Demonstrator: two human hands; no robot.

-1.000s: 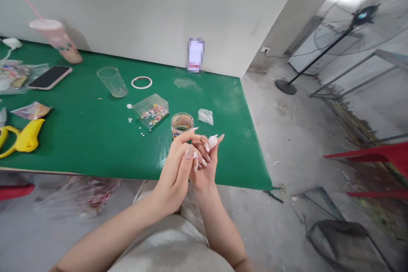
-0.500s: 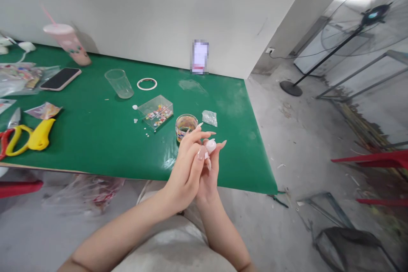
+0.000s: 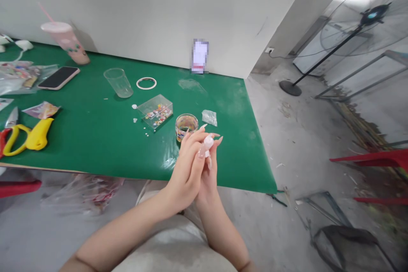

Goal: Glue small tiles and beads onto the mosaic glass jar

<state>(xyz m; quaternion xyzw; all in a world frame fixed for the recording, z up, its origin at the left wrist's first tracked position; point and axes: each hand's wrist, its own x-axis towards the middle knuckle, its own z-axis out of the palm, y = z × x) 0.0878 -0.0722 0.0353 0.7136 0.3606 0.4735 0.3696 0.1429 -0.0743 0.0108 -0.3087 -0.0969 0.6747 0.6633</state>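
Close together over the table's front edge, my left hand [image 3: 185, 170] and my right hand [image 3: 208, 182] both close on a small white object with a rounded end [image 3: 208, 141]. Its lower part is hidden by my fingers, so its exact kind cannot be made out. Just beyond my left fingertips stands a clear round jar with a colourful patterned wall [image 3: 186, 120]. Behind the hands lies a small crumpled clear plastic packet [image 3: 209, 117]. Left of the jar, a tilted clear box [image 3: 155, 110] holds many small coloured pieces.
On the green table [image 3: 236, 153] are a clear cup [image 3: 118, 83], a white ring [image 3: 146, 83], a phone [image 3: 59, 78], yellow-handled scissors [image 3: 15, 140] and a pink tumbler [image 3: 66, 42]. Another phone [image 3: 200, 56] leans on the wall. A fan [image 3: 290, 88] stands right.
My hands have tilted the white object slightly more upright and moved it a little left and up. The things on the table stay in place; the view shifts slightly.
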